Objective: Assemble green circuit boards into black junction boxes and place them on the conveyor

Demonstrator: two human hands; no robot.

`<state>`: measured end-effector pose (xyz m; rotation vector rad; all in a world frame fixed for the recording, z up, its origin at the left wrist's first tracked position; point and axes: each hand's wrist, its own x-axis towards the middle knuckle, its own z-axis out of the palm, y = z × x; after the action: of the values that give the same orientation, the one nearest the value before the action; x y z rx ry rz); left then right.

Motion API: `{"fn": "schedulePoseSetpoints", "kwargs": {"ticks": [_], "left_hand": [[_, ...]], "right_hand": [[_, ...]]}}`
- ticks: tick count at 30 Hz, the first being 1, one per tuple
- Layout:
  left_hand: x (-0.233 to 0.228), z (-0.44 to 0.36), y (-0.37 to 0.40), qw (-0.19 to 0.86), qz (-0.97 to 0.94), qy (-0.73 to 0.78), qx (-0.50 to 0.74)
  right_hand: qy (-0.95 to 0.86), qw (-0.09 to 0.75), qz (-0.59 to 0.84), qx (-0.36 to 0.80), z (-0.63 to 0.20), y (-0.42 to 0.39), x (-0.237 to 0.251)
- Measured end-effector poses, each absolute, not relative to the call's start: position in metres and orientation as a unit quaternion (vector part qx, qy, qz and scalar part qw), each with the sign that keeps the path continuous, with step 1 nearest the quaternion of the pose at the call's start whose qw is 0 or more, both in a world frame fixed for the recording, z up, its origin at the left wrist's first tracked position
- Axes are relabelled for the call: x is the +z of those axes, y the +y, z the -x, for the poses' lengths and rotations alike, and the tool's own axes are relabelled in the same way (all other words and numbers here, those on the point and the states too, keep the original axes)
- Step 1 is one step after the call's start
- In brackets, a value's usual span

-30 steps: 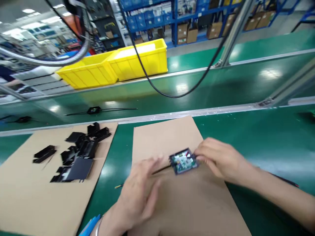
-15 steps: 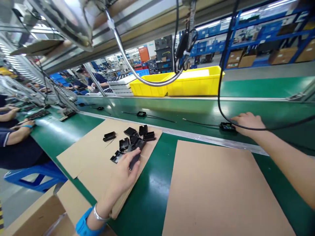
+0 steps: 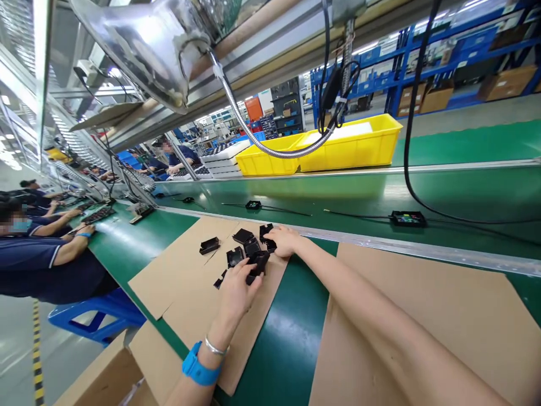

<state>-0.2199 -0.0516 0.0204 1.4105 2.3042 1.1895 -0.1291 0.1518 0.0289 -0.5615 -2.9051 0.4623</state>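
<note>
A cluster of small black plastic cases (image 3: 243, 235) lies on a flat cardboard sheet (image 3: 169, 276). My left hand (image 3: 236, 290), with a blue wristband and a silver bangle, grips one black plastic case (image 3: 256, 272) at the near side of the cluster between thumb and fingers. At the cluster's right edge, my right hand (image 3: 284, 241) has its fingers curled onto another black plastic case (image 3: 266, 234); part of that case is hidden. A single case (image 3: 209, 245) lies apart on the left.
On the green conveyor beyond the metal rail sit an open black case (image 3: 408, 219) with wires and a smaller one (image 3: 253, 205). Yellow bins (image 3: 346, 155) stand behind. A second cardboard sheet (image 3: 443, 304) lies right. A metal lamp (image 3: 139, 51) and cables hang overhead. Co-workers sit left.
My right hand has left the wired case on the conveyor and moved left to the cluster of black cases. My left hand stays on its case. The camera view has shifted left.
</note>
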Motion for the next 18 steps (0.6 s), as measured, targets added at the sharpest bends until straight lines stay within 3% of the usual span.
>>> {"fn": "schedulePoseSetpoints", "kwargs": {"ticks": [6, 11, 14, 18], "left_hand": [[0.047, 0.205, -0.076, 0.342, -0.38, 0.691, 0.511], [0.061, 0.165, -0.086, 0.624, -0.223, 0.472, 0.581], [0.058, 0.14, -0.08, 0.684, -0.193, 0.418, 0.566], [0.048, 0.101, -0.058, 0.672, -0.304, 0.494, 0.461]], "right_hand": [[-0.943, 0.103, 0.178, 0.262, 0.096, 0.147, 0.032], [-0.868, 0.183, 0.157, 0.435, 0.001, 0.129, 0.05], [-0.779, 0.228, 0.189, 0.553, -0.08, 0.107, 0.048], [-0.637, 0.301, 0.267, 0.658, -0.167, 0.067, 0.035]]}}
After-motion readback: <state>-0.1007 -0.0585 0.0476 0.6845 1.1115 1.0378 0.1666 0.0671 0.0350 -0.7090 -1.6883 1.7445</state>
